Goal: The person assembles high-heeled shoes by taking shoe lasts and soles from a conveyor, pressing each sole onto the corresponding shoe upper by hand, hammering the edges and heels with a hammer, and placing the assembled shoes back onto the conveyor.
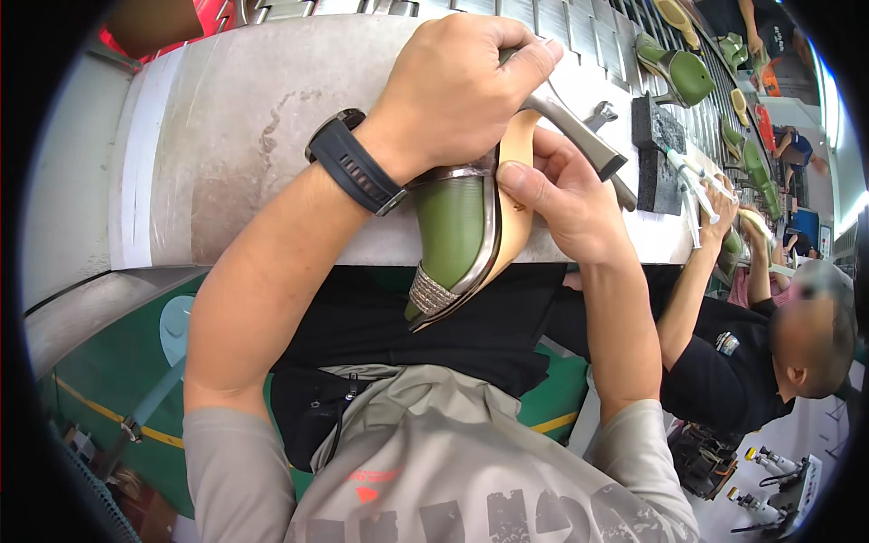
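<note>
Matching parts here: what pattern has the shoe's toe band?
Toe band: glittering silvery rows, clearest in the head view.

Shoe factory or workshop floor. Pale, scuffed workbench (226,136) with one green high-heeled shoe (453,226) at its edge. Beyond, a line of metal slats or rollers (617,54) carries similar green shoes (690,77), spaced out toward the right. Co-worker (724,385) in a dark top alongside; others farther down. Green floor (109,348), yellow floor stripe (554,423). Bright strip lights (830,104), far right.
</note>
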The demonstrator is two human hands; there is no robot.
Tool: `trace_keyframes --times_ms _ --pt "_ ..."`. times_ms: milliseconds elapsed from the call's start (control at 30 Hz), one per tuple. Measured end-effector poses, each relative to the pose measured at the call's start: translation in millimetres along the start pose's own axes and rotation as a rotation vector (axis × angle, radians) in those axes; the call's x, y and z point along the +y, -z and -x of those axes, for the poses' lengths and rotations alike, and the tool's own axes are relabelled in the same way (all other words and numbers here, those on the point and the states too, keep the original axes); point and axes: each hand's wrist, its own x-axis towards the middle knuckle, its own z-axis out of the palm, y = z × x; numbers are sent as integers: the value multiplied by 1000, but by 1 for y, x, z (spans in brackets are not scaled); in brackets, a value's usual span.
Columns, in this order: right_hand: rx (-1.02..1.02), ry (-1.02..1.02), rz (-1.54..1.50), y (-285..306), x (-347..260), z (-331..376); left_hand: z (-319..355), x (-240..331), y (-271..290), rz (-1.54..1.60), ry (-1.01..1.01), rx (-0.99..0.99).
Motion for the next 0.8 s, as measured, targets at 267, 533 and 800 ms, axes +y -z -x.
trace_keyframes --times_ms 267,533,800 --pt "271 297 281 -7 -13 -23 -5 3 6 211 268 -56" --pt "308 278 772 -28 -46 10 62 3 51 230 185 427" --pt "190 762 1181 -33 -26 25 119 50 73 -221 -32 -50"
